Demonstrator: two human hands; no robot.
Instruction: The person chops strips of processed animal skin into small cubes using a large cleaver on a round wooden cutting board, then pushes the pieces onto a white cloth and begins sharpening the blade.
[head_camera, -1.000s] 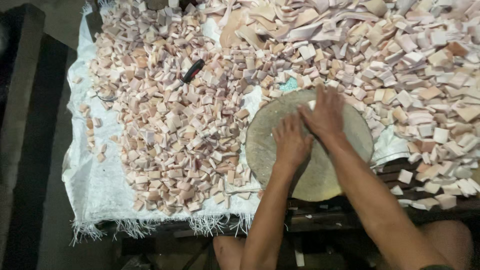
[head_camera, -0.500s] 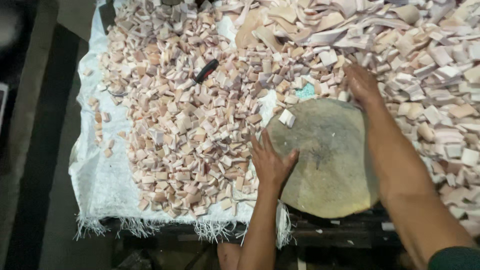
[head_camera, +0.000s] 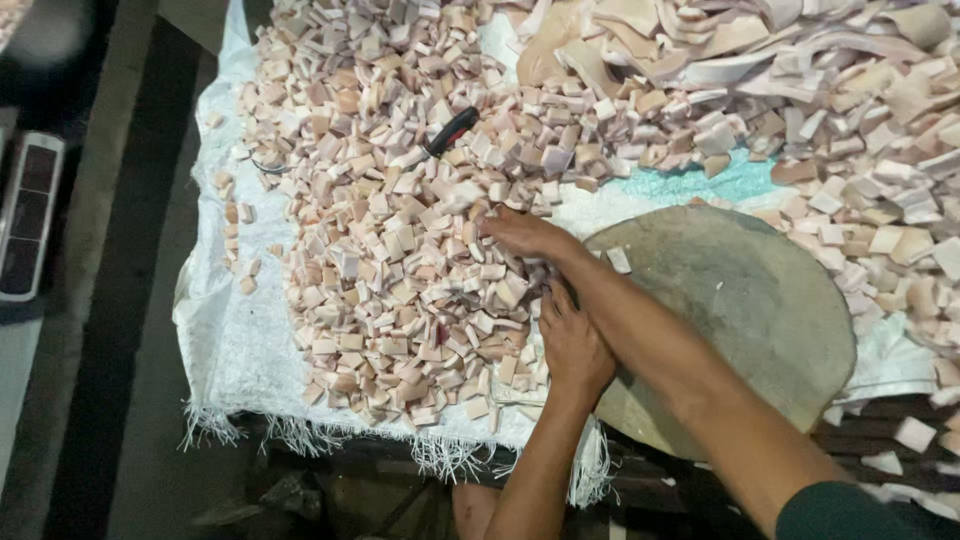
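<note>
My right hand reaches across to the left of the round chopping block, palm down and fingers loosely spread, resting flat on the near-right edge of the heap of small cut cubes; it grips nothing, and that flat posture suits sweeping pieces aside rather than picking any one up. My left hand lies under my right forearm at the block's left rim, open too, fingers pointing far and touching the cubes that crowd against the wood, so the two arms cross. The block sits near and right on the desk, its top almost bare save for one pale cube by its far-left edge. The cubes, pinkish and cream, are spread over a white woven sack sheet, which keeps them off the desk and whose frayed fringe hangs over the near edge. A few strays lie apart on the sheet's left margin. Far and right, longer uncut strips are piled separately from the cut pieces, close to the block. A black-handled tool lies half buried among the far cubes, well apart from both hands. At the far left, off the sheet, a flat grey device rests on a dark ledge.
</note>
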